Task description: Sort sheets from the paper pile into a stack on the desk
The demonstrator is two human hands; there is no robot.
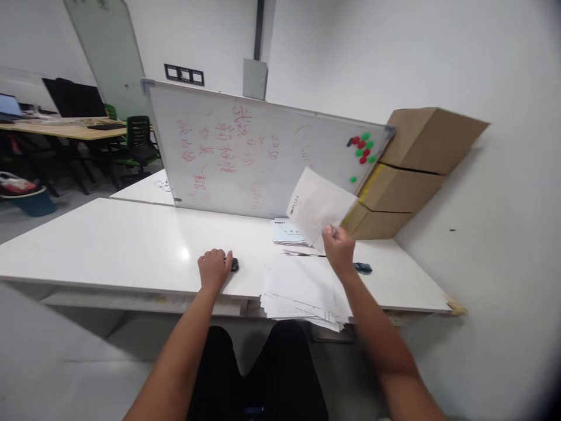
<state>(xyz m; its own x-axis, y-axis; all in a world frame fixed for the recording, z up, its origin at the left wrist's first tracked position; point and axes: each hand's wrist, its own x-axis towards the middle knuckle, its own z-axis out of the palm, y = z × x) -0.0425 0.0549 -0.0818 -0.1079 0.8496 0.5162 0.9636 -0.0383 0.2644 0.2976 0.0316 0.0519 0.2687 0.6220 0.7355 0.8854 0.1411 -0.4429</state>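
Note:
My right hand [338, 248] pinches the lower corner of a printed sheet of paper [319, 204] and holds it up in the air, in front of the whiteboard [245, 152]. Below it a thick stack of white papers [302, 289] lies at the near edge of the white table [109, 240], overhanging it slightly. My left hand [214, 268] rests closed on the table near its front edge, fingers curled against a small black object [234, 264]. Another printed sheet [287, 232] lies flat behind the stack.
The whiteboard carries red writing and red and green magnets [363, 149] and leans on stacked cardboard boxes [407, 175] at the right wall. A small dark object [363, 268] lies right of my wrist. Desks, monitors and green chairs [138, 140] stand at far left.

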